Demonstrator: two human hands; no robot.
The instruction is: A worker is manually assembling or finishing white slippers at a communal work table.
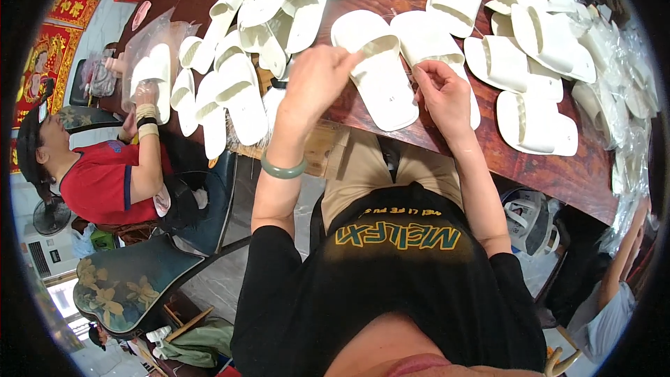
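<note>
White foam slippers cover the dark wooden bench (558, 167) in front of me, and I have a pair pulled close, side by side at its near edge. My left hand (317, 80) rests on the strap of the left slipper (373, 73), thumb and fingers pressed together on the band, pinching it near its edge. My right hand (443, 94) sits against the near end of the right slipper (429, 38), fingers curled in; I seem to pinch something small there, perhaps a thread or tag, but it is too fine to make out, so I cannot tell for certain what that grip holds.

As I judge it, I am in the middle of handling this one pair, checking or joining the two, with neither slipper lifted off the wood. The next move calls for a steady left pinch on the strap while the right fingers work the small thing with care, since the foam is soft and will dent under hard pressure.

A heap of loose slippers (251, 42) lies to my left, more (530, 63) to my right beside clear plastic bags (628, 84). A person in a red shirt (98, 181) sits at the left, with a hand on a bagged slipper (150, 73).
</note>
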